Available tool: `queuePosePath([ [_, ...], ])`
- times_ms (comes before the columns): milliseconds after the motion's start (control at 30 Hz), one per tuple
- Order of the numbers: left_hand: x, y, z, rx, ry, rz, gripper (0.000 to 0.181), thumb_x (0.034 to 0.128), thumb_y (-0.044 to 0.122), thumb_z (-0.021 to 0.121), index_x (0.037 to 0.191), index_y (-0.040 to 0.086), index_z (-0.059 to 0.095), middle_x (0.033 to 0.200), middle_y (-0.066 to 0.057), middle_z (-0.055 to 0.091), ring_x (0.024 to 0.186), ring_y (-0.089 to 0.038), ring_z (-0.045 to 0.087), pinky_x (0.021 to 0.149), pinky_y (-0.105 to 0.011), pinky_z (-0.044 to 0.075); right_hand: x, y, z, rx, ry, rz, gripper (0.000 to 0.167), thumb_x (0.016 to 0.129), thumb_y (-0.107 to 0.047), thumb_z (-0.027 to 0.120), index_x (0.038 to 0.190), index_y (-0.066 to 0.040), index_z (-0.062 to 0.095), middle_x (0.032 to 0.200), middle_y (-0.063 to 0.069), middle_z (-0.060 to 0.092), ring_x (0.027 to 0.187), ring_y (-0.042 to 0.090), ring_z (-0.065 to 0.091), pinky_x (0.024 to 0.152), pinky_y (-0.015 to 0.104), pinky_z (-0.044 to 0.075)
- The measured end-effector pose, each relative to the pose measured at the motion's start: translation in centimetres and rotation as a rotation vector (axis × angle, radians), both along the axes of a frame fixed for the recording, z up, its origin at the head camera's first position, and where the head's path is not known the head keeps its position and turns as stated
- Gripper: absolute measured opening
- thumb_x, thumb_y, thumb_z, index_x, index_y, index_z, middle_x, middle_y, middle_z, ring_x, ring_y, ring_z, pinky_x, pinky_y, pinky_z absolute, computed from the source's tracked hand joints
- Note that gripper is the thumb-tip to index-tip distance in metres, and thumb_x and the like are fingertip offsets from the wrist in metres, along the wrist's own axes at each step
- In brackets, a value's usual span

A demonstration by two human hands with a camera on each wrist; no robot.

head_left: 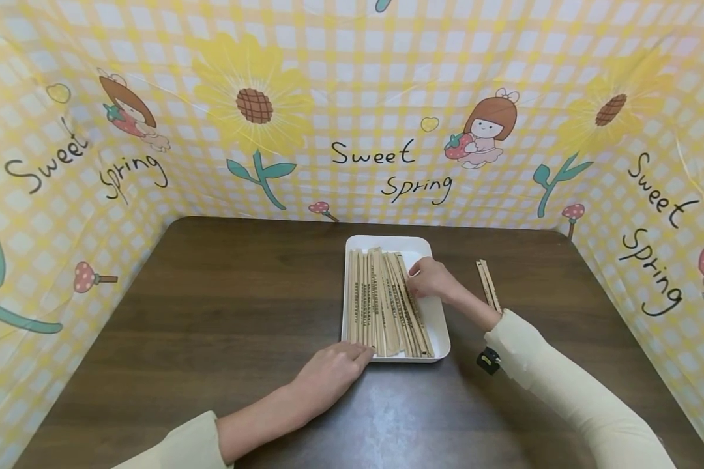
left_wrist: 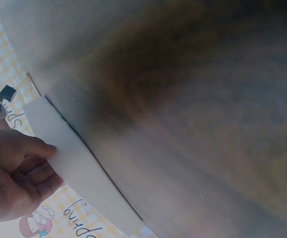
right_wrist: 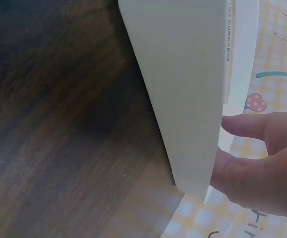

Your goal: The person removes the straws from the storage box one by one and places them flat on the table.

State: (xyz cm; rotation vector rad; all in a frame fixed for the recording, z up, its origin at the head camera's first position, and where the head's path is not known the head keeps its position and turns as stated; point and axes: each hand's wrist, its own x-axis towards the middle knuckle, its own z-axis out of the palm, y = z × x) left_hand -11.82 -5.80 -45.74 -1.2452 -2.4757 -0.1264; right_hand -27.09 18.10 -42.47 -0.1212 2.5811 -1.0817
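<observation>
A white tray (head_left: 438, 326) on the dark table holds several long, slim tan paper-wrapped sticks with printed lettering, which look like wrapped chopsticks (head_left: 381, 299). My left hand (head_left: 334, 368) is at the tray's near left corner, holding the rim. The left wrist view shows its thumb (left_wrist: 44, 148) on the outer wall and the fingers over the edge. Inside the tray's right side, my right hand (head_left: 433, 279) reaches to the rightmost sticks near their far ends. The tray wall (right_wrist: 183, 89) hides its fingertips in the right wrist view, so I cannot see whether they pinch a stick.
Right of the tray, a few more wrapped sticks (head_left: 489, 285) lie on the table (head_left: 240, 293), partly behind my right forearm. A small black device (head_left: 489, 360) is at the right wrist. Yellow checked cloth (head_left: 358, 98) stands along the back and both sides.
</observation>
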Motion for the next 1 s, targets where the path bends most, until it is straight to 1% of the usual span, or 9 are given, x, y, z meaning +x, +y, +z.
queuePosePath([
  [100, 0.0, 0.0, 0.0, 0.002, 0.007, -0.001, 0.027, 0.0843, 0.000, 0.070, 0.112, 0.002, 0.071, 0.108, -0.008, 0.072, 0.099, -0.020, 0.069, 0.087, -0.031, 0.057, -0.1, -0.1, 0.0, 0.065, 0.053, 0.026, 0.036, 0.089, -0.002, 0.055, 0.119, 0.016, 0.059, 0.109, 0.027, 0.066, 0.072, 0.021, 0.070, 0.067, 0.032, 0.061],
  [133, 0.0, 0.0, 0.0, 0.002, 0.010, -0.002, 0.027, 0.0843, 0.000, 0.070, 0.112, 0.002, 0.071, 0.108, -0.008, 0.072, 0.099, -0.020, 0.069, 0.087, -0.031, 0.057, -0.2, -0.1, 0.0, 0.084, 0.067, 0.032, 0.035, 0.089, -0.002, 0.055, 0.118, 0.016, 0.059, 0.108, 0.027, 0.066, 0.071, 0.021, 0.070, 0.067, 0.033, 0.061],
  [267, 0.0, -0.1, -0.1, 0.009, 0.013, -0.006, 0.027, 0.0845, 0.001, 0.070, 0.112, 0.002, 0.071, 0.107, -0.008, 0.072, 0.098, -0.020, 0.069, 0.087, -0.031, 0.057, -0.6, -0.2, -0.2, 0.150, 0.098, 0.061, 0.025, 0.089, -0.002, 0.058, 0.108, 0.013, 0.066, 0.099, 0.024, 0.070, 0.064, 0.020, 0.070, 0.066, 0.033, 0.061],
  [367, 0.0, -0.1, -0.1, 0.008, 0.010, -0.008, 0.028, 0.0849, 0.001, 0.070, 0.112, 0.002, 0.071, 0.107, -0.008, 0.072, 0.098, -0.020, 0.069, 0.087, -0.032, 0.057, -0.9, -0.3, -0.4, 0.181, 0.117, 0.093, 0.019, 0.088, -0.001, 0.059, 0.099, 0.010, 0.071, 0.091, 0.020, 0.072, 0.059, 0.019, 0.069, 0.060, 0.031, 0.060],
  [467, -0.1, -0.1, -0.1, 0.002, 0.010, -0.008, 0.028, 0.0851, 0.001, 0.070, 0.113, 0.002, 0.072, 0.107, -0.008, 0.072, 0.098, -0.020, 0.069, 0.088, -0.031, 0.057, -1.0, -0.3, -0.4, 0.170, 0.114, 0.101, 0.018, 0.087, 0.001, 0.059, 0.097, 0.009, 0.072, 0.092, 0.021, 0.072, 0.057, 0.020, 0.069, 0.057, 0.030, 0.060],
  [633, 0.0, 0.0, -0.1, -0.006, 0.005, -0.005, 0.028, 0.0850, 0.001, 0.071, 0.113, 0.002, 0.072, 0.107, -0.008, 0.072, 0.099, -0.020, 0.069, 0.088, -0.031, 0.056, -0.7, -0.2, 0.0, 0.138, 0.069, 0.055, 0.022, 0.089, -0.001, 0.062, 0.105, 0.011, 0.069, 0.101, 0.024, 0.069, 0.062, 0.020, 0.070, 0.059, 0.030, 0.061],
  [700, 0.0, 0.0, 0.0, -0.008, 0.006, -0.005, 0.028, 0.0849, 0.001, 0.071, 0.113, 0.002, 0.072, 0.107, -0.008, 0.072, 0.099, -0.020, 0.069, 0.088, -0.031, 0.056, -0.6, -0.1, 0.3, 0.100, 0.045, 0.035, 0.023, 0.090, -0.002, 0.063, 0.108, 0.011, 0.066, 0.108, 0.026, 0.066, 0.067, 0.021, 0.070, 0.061, 0.030, 0.061],
  [833, 0.0, 0.0, 0.0, -0.009, 0.007, -0.002, 0.028, 0.0846, 0.001, 0.071, 0.113, 0.002, 0.072, 0.107, -0.008, 0.072, 0.099, -0.020, 0.069, 0.088, -0.030, 0.056, -0.4, 0.0, 0.8, 0.019, 0.016, 0.021, 0.024, 0.092, 0.000, 0.060, 0.112, 0.013, 0.062, 0.116, 0.029, 0.061, 0.076, 0.025, 0.070, 0.063, 0.029, 0.061],
  [1000, 0.0, 0.0, 0.0, -0.008, 0.005, -0.004, 0.028, 0.0847, 0.000, 0.070, 0.113, 0.002, 0.072, 0.108, -0.008, 0.072, 0.099, -0.020, 0.069, 0.088, -0.030, 0.057, -0.2, 0.6, 1.4, -0.027, 0.002, 0.029, 0.026, 0.093, 0.003, 0.054, 0.115, 0.015, 0.060, 0.112, 0.030, 0.061, 0.080, 0.030, 0.071, 0.065, 0.031, 0.062],
])
